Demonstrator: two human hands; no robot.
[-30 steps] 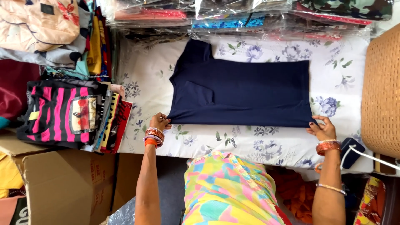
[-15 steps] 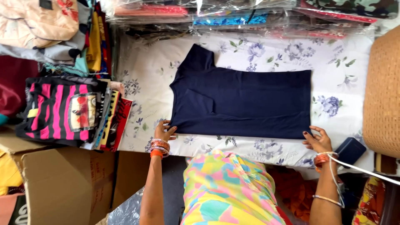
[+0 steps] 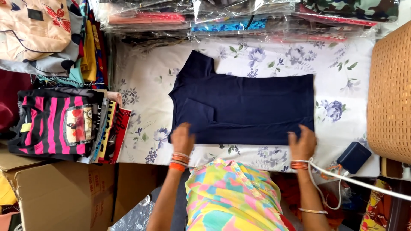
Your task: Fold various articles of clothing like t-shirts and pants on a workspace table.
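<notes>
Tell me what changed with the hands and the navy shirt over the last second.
Both hands moved inward along the near edge of the navy shirt: the left hand from the outer corner by the sleeve, the right hand from the hem corner. Both now lie flat on that edge, fingers no longer pinching corners. The shirt stayed folded on the floral sheet, and the striped clothes pile is unmoved.

Folded shirt [image 3: 248,107] lies flat mid-sheet [image 3: 342,81]. Both hands sit on its near edge, left hand [image 3: 183,139] at the left corner, right hand [image 3: 302,143] at the right. Folded clothes stack [image 3: 60,122] left, bagged garments [image 3: 239,19] far, woven basket [image 3: 389,90] right.
</notes>
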